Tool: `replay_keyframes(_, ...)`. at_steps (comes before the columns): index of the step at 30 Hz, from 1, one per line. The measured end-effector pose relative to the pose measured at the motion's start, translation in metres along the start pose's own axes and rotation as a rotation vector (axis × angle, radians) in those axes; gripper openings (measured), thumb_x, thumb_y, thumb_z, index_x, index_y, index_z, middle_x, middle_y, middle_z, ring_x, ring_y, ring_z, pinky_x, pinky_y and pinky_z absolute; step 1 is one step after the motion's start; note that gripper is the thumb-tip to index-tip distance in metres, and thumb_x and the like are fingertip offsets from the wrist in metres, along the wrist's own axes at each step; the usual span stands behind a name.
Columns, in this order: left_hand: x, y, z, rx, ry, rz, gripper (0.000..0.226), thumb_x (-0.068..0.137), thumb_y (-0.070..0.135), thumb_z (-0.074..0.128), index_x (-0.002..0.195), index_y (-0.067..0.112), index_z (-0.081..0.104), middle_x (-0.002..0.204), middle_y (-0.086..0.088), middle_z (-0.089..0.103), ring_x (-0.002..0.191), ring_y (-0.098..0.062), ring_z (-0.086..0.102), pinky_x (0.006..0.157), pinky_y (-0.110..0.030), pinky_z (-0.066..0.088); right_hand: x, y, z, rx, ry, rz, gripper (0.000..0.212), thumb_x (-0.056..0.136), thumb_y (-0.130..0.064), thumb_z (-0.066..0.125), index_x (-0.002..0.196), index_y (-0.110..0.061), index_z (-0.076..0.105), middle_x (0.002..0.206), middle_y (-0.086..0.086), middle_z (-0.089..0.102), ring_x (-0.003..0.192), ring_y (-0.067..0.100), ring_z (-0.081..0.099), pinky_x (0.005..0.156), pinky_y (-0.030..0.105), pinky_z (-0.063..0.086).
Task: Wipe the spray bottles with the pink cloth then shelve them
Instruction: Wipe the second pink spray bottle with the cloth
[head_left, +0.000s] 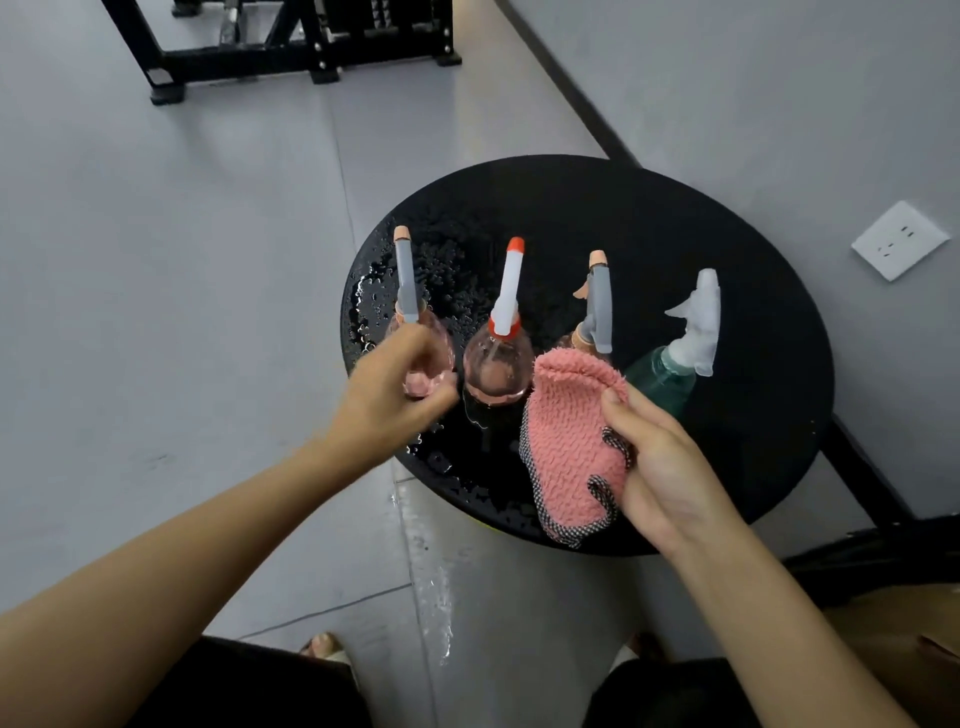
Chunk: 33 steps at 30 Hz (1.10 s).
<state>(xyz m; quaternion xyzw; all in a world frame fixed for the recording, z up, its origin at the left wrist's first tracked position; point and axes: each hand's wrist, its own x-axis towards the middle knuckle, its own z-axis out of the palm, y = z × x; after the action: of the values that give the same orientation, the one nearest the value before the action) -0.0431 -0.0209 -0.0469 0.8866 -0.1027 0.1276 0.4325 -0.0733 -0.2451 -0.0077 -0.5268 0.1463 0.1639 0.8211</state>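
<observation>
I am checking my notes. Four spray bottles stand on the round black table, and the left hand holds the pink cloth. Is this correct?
Not quite. In the head view the right hand holds the pink cloth; the left hand grips the leftmost bottle. The rest is right.

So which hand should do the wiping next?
The right hand: it holds the pink cloth, right by the bottles. The left hand has no cloth; it grips the leftmost pink bottle, so it is better placed to steady that one.
</observation>
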Motion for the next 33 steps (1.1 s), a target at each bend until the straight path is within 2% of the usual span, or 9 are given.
replay_keyframes(5, 0.025, 0.000, 0.047, -0.020, -0.124, -0.124, 0.053, 0.087, 0.014, 0.066, 0.133, 0.008, 0.041, 0.130, -0.007, 0.049, 0.119, -0.013, 0.047, 0.105, -0.024, 0.036, -0.009, -0.003, -0.007, -0.032, 0.006, -0.030, 0.027, 0.100, -0.010, 0.042, 0.113, -0.014, 0.066, 0.106, 0.003, 0.074, 0.101, 0.013, 0.069, 0.086, 0.026, 0.056)
replay_keyframes(9, 0.040, 0.002, 0.065, -0.077, -0.158, -0.106, 0.038, 0.087, 0.000, 0.061, 0.118, 0.012, 0.044, 0.110, -0.004, 0.054, 0.093, -0.009, 0.049, 0.079, -0.001, 0.032, -0.011, -0.005, -0.014, -0.042, -0.001, -0.018, 0.028, 0.100, -0.011, 0.041, 0.114, -0.014, 0.066, 0.106, 0.003, 0.074, 0.101, 0.014, 0.069, 0.083, 0.024, 0.057)
replay_keyframes(12, 0.048, -0.010, 0.067, -0.096, -0.201, -0.164, 0.044, 0.094, 0.012, 0.058, 0.134, 0.009, 0.040, 0.117, 0.000, 0.055, 0.102, -0.003, 0.051, 0.083, -0.007, 0.035, -0.010, -0.008, -0.020, -0.042, -0.005, -0.020, 0.029, 0.101, -0.012, 0.041, 0.114, -0.015, 0.066, 0.107, 0.003, 0.074, 0.103, 0.014, 0.068, 0.085, 0.026, 0.056)
replay_keyframes(16, 0.052, -0.018, 0.065, -0.207, -0.270, -0.220, 0.035, 0.096, 0.012, 0.055, 0.130, 0.004, 0.046, 0.101, 0.008, 0.054, 0.085, 0.018, 0.053, 0.077, -0.002, 0.040, -0.009, -0.010, -0.026, -0.045, -0.008, -0.021, 0.028, 0.100, -0.013, 0.042, 0.110, -0.017, 0.067, 0.106, 0.001, 0.074, 0.103, 0.013, 0.068, 0.085, 0.026, 0.054)
replay_keyframes(19, 0.052, -0.025, 0.064, -0.150, -0.279, -0.204, 0.033, 0.092, 0.020, 0.063, 0.122, 0.013, 0.052, 0.111, -0.001, 0.052, 0.093, -0.002, 0.053, 0.085, -0.021, 0.045, -0.008, -0.011, -0.027, -0.044, -0.013, -0.023, 0.028, 0.100, -0.013, 0.042, 0.111, -0.018, 0.067, 0.106, 0.001, 0.074, 0.104, 0.013, 0.068, 0.087, 0.027, 0.054)
replay_keyframes(22, 0.046, -0.030, 0.061, -0.027, -0.336, -0.169, 0.045, 0.083, 0.029, 0.072, 0.122, 0.016, 0.053, 0.115, 0.000, 0.046, 0.091, -0.003, 0.046, 0.077, -0.009, 0.037, -0.007, -0.011, -0.026, -0.040, -0.013, -0.027, 0.029, 0.100, -0.013, 0.041, 0.113, -0.017, 0.067, 0.108, 0.001, 0.073, 0.105, 0.014, 0.068, 0.089, 0.028, 0.054)
replay_keyframes(26, 0.029, -0.028, 0.064, -0.147, -0.402, -0.183, 0.053, 0.075, 0.033, 0.080, 0.119, 0.027, 0.052, 0.120, 0.001, 0.046, 0.109, -0.010, 0.049, 0.088, -0.003, 0.037, -0.008, -0.012, -0.025, -0.023, -0.017, -0.036, 0.028, 0.100, -0.012, 0.041, 0.112, -0.016, 0.067, 0.105, 0.001, 0.074, 0.101, 0.013, 0.069, 0.082, 0.025, 0.057)
replay_keyframes(30, 0.017, -0.037, 0.070, -0.299, -0.574, -0.209, 0.079, 0.060, 0.037, 0.089, 0.127, 0.037, 0.046, 0.126, 0.007, 0.054, 0.118, -0.008, 0.054, 0.102, -0.032, 0.046, -0.009, -0.011, -0.025, -0.028, -0.007, -0.043, 0.028, 0.100, -0.011, 0.041, 0.110, -0.016, 0.067, 0.103, 0.001, 0.075, 0.099, 0.012, 0.070, 0.077, 0.022, 0.057)
replay_keyframes(33, 0.016, -0.049, 0.070, -0.295, -0.662, -0.254, 0.090, 0.058, 0.021, 0.092, 0.130, 0.040, 0.041, 0.126, 0.010, 0.058, 0.118, -0.007, 0.057, 0.099, -0.034, 0.050, -0.008, -0.011, -0.027, -0.026, 0.002, -0.041, 0.028, 0.100, -0.011, 0.041, 0.110, -0.016, 0.067, 0.103, 0.001, 0.075, 0.098, 0.012, 0.070, 0.075, 0.022, 0.057)
